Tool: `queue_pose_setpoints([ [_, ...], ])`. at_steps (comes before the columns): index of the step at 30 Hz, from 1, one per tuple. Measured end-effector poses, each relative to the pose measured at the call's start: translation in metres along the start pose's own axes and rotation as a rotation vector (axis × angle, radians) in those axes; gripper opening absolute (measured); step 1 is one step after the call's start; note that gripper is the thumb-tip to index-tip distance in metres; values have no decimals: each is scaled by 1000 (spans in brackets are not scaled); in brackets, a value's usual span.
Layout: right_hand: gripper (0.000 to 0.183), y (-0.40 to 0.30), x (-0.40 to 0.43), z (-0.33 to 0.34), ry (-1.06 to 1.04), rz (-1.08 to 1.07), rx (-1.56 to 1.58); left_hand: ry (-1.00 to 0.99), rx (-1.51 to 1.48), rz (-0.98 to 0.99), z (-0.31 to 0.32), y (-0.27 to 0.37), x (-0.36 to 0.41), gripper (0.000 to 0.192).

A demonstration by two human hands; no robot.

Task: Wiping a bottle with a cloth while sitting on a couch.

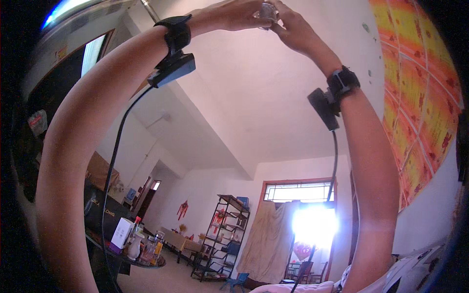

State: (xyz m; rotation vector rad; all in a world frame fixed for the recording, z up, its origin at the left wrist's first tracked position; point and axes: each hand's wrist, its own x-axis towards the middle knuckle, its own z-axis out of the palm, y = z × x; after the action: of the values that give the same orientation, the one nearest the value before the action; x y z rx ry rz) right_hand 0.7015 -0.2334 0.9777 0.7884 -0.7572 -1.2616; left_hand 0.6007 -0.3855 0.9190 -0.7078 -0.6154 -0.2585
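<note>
Both of my arms are raised, and the hands meet at the top rim of the head view. Between them is a small clear, greyish container [268, 14], possibly a lidded jar; its exact kind is hard to tell. My left hand [234, 16] grips it from the left, with the thumb on its side. From the right, my right hand [293, 22] has thumb and fingers around it. The upper fingers are partly cut off by the picture's edge. Black straps with cabled black devices sit on the left wrist [174, 47] and the right wrist [337, 89].
At lower left, a low table [146, 263] carries a white and purple box [121, 234], glass jars [148, 251] and bottles. Farther back stand a metal shelf rack [221, 238] and a cloth-covered table [179, 240]. A brown curtain [269, 238] hangs beside a bright doorway [315, 227].
</note>
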Motion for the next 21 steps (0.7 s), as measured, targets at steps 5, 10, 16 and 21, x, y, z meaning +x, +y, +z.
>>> queue_pose_setpoints([
  [5,51,1,-23,-16,-117,19,36,57,-1,149,30,18,-8,46],
  [10,47,-18,-69,-16,-302,84,44,-44,-62,206,66,40,-29,41],
  [16,45,-28,-97,-14,-178,66,-181,92,-21,284,78,54,-32,39],
  [21,47,-33,-93,-3,-125,79,-259,230,78,274,88,49,-31,44],
])
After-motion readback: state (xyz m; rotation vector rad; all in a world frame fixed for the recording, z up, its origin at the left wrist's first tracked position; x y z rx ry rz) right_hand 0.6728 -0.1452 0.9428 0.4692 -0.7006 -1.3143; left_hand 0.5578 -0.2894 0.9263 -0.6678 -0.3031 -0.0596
